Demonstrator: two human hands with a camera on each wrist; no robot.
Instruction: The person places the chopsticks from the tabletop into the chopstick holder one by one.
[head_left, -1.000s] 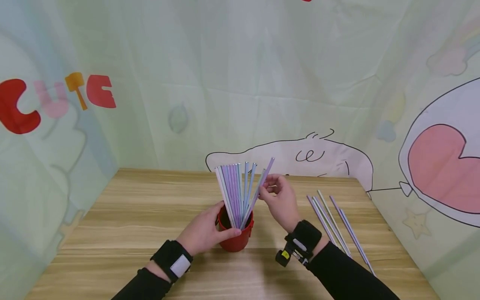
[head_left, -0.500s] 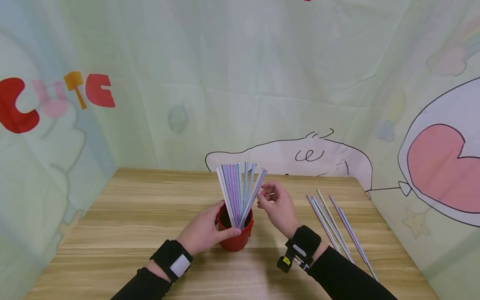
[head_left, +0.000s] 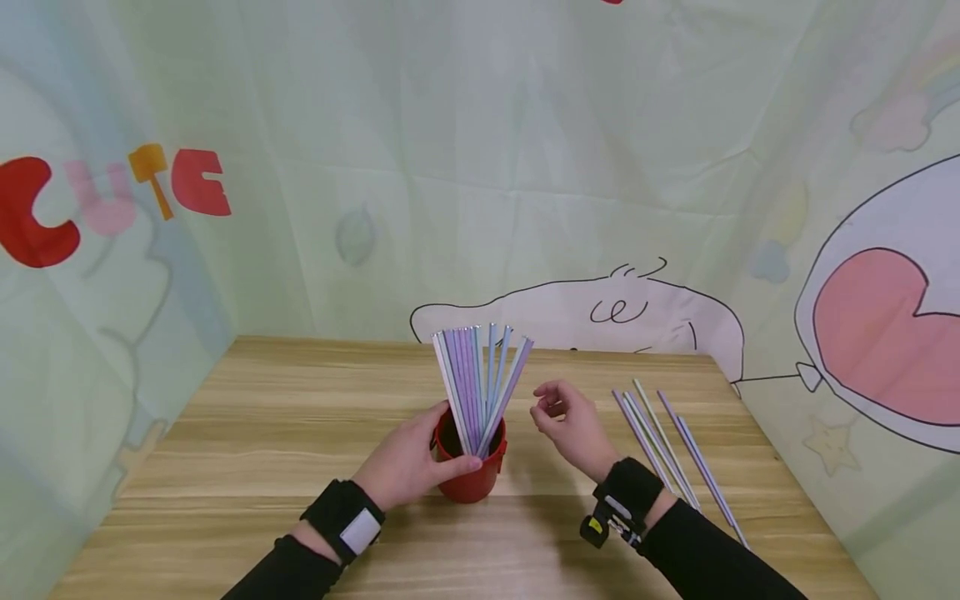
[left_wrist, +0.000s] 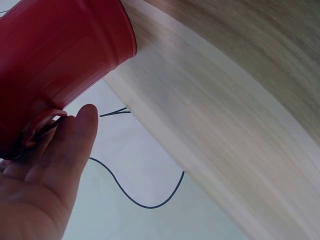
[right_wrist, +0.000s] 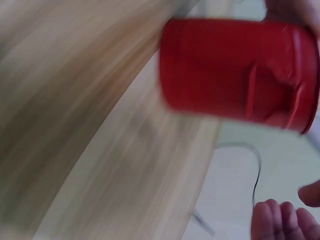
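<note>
A small red metal bucket (head_left: 467,486) stands upright on the wooden table, filled with several pastel straws (head_left: 472,379) that fan out above its rim. My left hand (head_left: 408,462) grips the bucket from the left, thumb across its front near the rim. In the left wrist view, fingers (left_wrist: 75,142) lie by the handle loop on the bucket's side. To the right of the bucket, apart from it, my right hand (head_left: 573,425) hovers with fingers loosely bent and nothing between them. The right wrist view shows its fingertips (right_wrist: 280,217) and thumb spread apart.
Loose straws (head_left: 660,442) in purple, green and white lie on the wooden table (head_left: 315,383) at the right, several of them partly behind the right forearm. A printed curtain (head_left: 480,167) rises behind the table and along both sides.
The right hand has released a purple straw, which dropped lower into the bucket beside the others. That hand then drew back to the right. The left hand stays on the bucket.
</note>
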